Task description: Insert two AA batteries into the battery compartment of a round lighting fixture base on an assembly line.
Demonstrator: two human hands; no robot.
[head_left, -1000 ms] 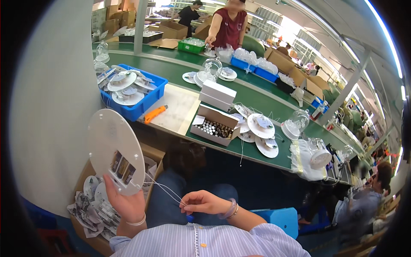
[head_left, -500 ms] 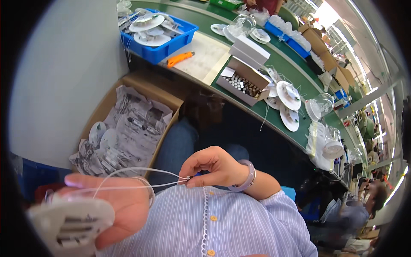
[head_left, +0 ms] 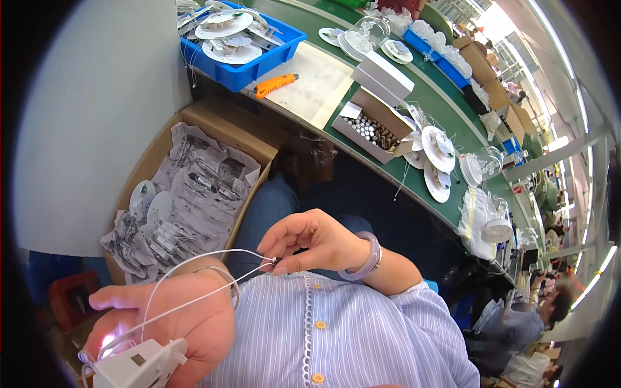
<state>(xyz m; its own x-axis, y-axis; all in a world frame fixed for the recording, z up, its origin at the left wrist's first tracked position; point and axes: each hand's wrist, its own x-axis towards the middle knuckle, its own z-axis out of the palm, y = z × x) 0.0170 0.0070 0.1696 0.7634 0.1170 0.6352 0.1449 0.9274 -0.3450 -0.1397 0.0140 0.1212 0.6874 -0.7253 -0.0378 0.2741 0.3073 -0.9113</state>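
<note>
- Workshop, long green table (head_left: 297,19) curving from top middle to right of frame; blue bin (head_left: 259,66) of white discs upper left, orange cutter (head_left: 276,85) just beside it.
- Right of centre, upper part: carton (head_left: 357,137) of batteries, loose discs (head_left: 437,152) near it, clear dome (head_left: 486,164) beyond.
- Left of centre, below table: cardboard box (head_left: 229,131) with printed paper and more pale parts.
- White plastic part (head_left: 139,365) at bottom left of frame, at the left hand, lower end cut off.
- Left hand (head_left: 204,317): palm up, opened out; part hides some fingers, can't tell how firmly they grip.
- Right hand (head_left: 314,244), lower middle: thumb and fingertips pinching the ends of white wires (head_left: 226,251) at a small dark piece (head_left: 275,261); wires cross in front of left palm to the part.
- Bright glow (head_left: 108,339) by left fingers, source unclear.
- Risks, judged: pulling hands apart could strain the wire joints; loose left support could let the part tip or drop; a slack loop could snag on fingers; a slipped pinch could lose the tiny dark piece.
</note>
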